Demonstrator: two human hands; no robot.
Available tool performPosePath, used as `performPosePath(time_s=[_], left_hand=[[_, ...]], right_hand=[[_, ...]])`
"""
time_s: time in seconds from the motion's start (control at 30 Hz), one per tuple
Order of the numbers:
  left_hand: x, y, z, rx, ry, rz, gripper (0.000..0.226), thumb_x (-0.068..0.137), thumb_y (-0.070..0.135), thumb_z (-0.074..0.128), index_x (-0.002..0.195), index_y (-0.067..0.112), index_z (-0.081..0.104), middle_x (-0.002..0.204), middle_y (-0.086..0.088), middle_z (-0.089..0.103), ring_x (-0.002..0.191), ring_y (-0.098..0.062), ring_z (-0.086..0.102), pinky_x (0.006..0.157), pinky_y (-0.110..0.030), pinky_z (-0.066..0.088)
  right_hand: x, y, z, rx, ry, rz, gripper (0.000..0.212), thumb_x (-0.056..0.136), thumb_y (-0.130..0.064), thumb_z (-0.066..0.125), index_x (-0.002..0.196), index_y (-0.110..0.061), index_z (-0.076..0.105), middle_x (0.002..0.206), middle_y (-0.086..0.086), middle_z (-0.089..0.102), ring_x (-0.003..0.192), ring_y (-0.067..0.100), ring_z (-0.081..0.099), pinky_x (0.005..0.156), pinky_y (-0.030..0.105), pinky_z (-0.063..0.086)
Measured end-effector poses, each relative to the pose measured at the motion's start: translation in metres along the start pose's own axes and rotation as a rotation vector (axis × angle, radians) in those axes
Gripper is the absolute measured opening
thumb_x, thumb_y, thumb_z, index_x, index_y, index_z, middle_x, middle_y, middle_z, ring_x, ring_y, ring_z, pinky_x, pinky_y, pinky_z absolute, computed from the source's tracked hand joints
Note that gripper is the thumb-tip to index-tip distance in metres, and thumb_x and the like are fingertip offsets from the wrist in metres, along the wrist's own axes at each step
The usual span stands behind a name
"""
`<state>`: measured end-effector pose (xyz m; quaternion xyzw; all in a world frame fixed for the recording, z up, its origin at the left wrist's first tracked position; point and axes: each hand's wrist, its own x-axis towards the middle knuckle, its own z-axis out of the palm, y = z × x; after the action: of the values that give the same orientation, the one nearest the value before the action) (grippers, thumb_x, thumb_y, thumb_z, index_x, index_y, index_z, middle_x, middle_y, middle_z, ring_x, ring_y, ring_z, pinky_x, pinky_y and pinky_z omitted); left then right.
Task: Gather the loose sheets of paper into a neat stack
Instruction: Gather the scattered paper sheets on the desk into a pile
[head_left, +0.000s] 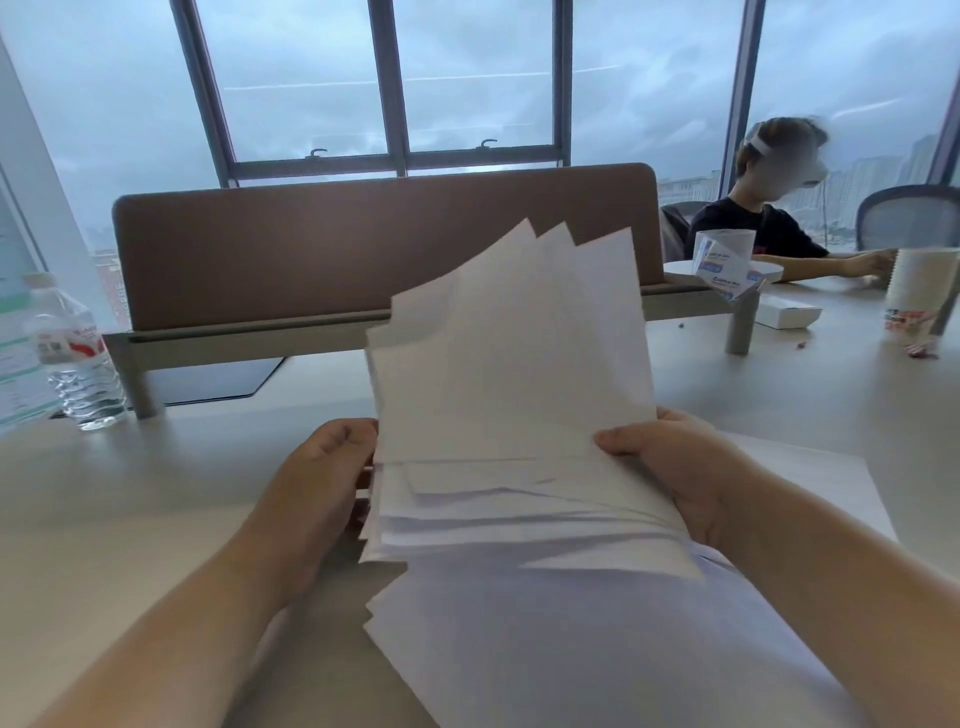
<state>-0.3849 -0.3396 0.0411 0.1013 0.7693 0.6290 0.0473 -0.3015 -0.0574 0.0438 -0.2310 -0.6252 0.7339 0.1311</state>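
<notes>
Roughly, by label:
Sheets of paper (511, 364): they stood fanned and upright between my hands over the near middle of the desk (130, 493), top corners splayed at different heights, lower edges uneven.
More sheets: a sagging lower layer spread toward me, and one sheet (810, 467) lay flat on the desk to the right, partly under my arm.
Left hand (332, 467): my fingers were curled round the bundle's left edge.
Right hand (660, 457): my thumb was pinched over the front of the right edge, fingers behind.
Handling, as I judged it: light, limp, slick sheet against sheet, quick to crease.
Where to hold: both long sides, loosely, so the sheets could settle when tapped on the desk.
Nearby: a water bottle (78, 358) stood far left.
</notes>
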Motion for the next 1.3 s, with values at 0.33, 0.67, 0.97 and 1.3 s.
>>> performPosePath(time_s=[0.33, 0.67, 0.97, 1.3], left_hand=[[-0.013, 0.004, 0.009, 0.861, -0.137, 0.009, 0.059, 0.082, 0.067, 0.068, 0.13, 0.037, 0.05, 0.122, 0.015, 0.056, 0.107, -0.008, 0.06, 0.096, -0.035, 0.05], [-0.026, 0.018, 0.018, 0.109, -0.327, -0.188, 0.055, 0.069, 0.016, 0.094, 0.118, 0.02, 0.067, 0.119, -0.008, 0.072, 0.079, -0.016, 0.074, 0.075, -0.034, 0.061], [-0.034, 0.025, 0.021, 0.012, -0.401, -0.343, 0.034, 0.078, 0.013, 0.088, 0.108, 0.003, 0.075, 0.096, -0.023, 0.079, 0.077, -0.03, 0.073, 0.067, -0.033, 0.057], [-0.019, 0.015, 0.007, 0.243, -0.404, -0.261, 0.028, 0.089, 0.016, 0.078, 0.062, 0.02, 0.077, 0.075, -0.01, 0.075, 0.061, -0.021, 0.067, 0.06, -0.025, 0.052]], right_hand=[[0.019, 0.006, -0.009, 0.273, 0.222, 0.166, 0.031, 0.095, -0.006, 0.062, 0.124, 0.002, 0.066, 0.112, 0.022, 0.075, 0.07, 0.032, 0.073, 0.045, 0.045, 0.059], [0.014, 0.007, -0.003, 0.288, 0.234, 0.128, 0.02, 0.093, 0.0, 0.062, 0.112, -0.003, 0.065, 0.095, 0.017, 0.076, 0.076, 0.032, 0.074, 0.056, 0.053, 0.062], [0.02, 0.01, -0.002, 0.304, 0.241, 0.096, 0.032, 0.093, 0.001, 0.059, 0.125, 0.001, 0.062, 0.102, 0.022, 0.075, 0.077, 0.035, 0.075, 0.053, 0.053, 0.062], [0.016, 0.003, -0.006, 0.295, 0.235, 0.084, 0.03, 0.092, 0.003, 0.06, 0.122, 0.0, 0.062, 0.108, 0.025, 0.074, 0.091, 0.039, 0.075, 0.076, 0.061, 0.061]])
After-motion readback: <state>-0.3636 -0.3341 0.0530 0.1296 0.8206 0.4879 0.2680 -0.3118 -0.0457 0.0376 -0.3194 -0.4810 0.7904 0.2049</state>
